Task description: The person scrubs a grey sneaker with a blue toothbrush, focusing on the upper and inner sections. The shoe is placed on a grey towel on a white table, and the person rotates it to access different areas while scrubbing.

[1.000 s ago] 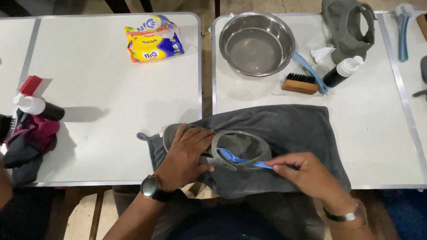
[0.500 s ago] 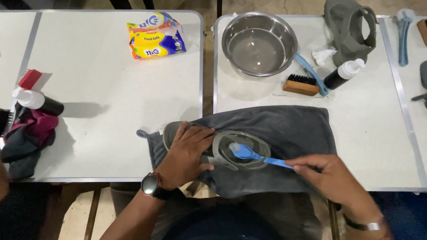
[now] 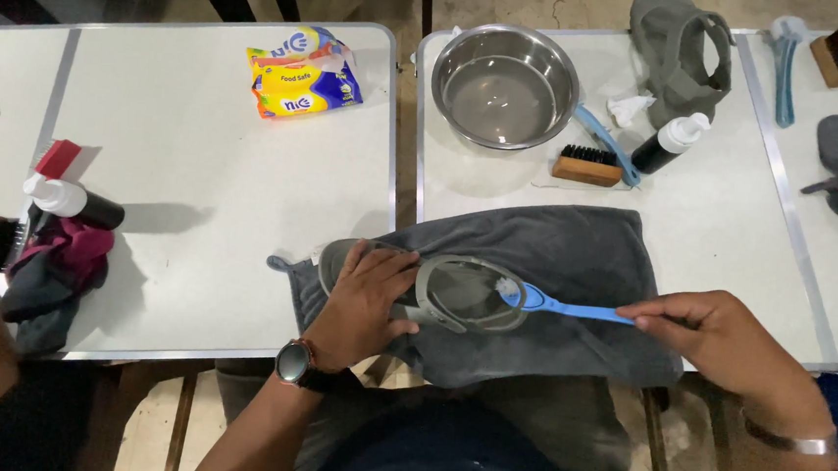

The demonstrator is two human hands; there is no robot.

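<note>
**Grey sandal brushed on a towel at the bench's near edge**

A grey sandal (image 3: 435, 291) lies on its side on a dark grey towel (image 3: 574, 266) spread over the near edge of the bench (image 3: 204, 211), where 2 white tops meet. The left hand (image 3: 365, 301) lies palm-down over the sandal's heel end, fingers curled around it, pressing it onto the towel. The right hand (image 3: 717, 335) pinches the end of a blue toothbrush (image 3: 557, 302) between thumb and fingers; its white bristle head touches the sandal's strap near the toe end.

Toward the far edge stand a steel bowl (image 3: 504, 86), a small wooden brush (image 3: 587, 166) just beside it, and a black bottle with a white cap (image 3: 669, 143). A second grey sandal (image 3: 683, 47) sits at the far edge. A yellow-and-blue packet (image 3: 302, 75) lies on the left top, well apart from the towel.
</note>
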